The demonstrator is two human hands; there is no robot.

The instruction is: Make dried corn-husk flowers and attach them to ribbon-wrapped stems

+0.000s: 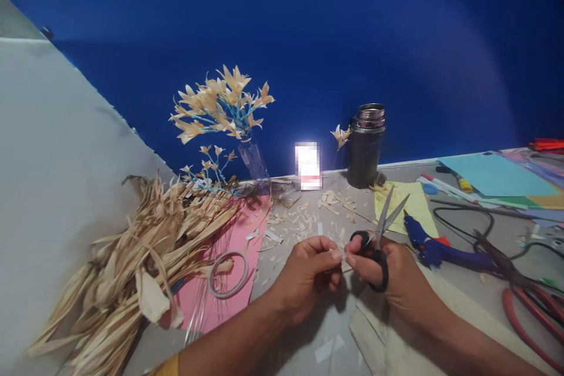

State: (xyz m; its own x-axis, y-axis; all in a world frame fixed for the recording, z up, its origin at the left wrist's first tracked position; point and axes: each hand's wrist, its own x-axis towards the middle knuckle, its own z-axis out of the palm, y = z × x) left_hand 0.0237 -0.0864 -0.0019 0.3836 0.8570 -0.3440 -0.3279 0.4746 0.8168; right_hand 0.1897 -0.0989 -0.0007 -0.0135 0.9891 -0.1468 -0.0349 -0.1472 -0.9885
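Note:
My right hand [396, 273] has black-handled scissors [384, 217] looped on its fingers, their blades pointing up and parted. Its thumb and fingertip come together close to my left hand [311, 264]. The left fingers are closed in a pinch, and a small pale bit seems to lie between the two hands, too small to make out. Below them on the table are white paper scraps [328, 349]. Cut husk bits [304, 220] are scattered just beyond the hands.
Dried corn husks [154, 258] and a tape roll [228, 274] lie left on pink paper [259, 217]. Husk flowers [220, 100] stand in a clear vase [253, 158]. A dark flask [365, 150] is behind. At right are a blue glue gun [449, 252] and red-handled shears [524, 305].

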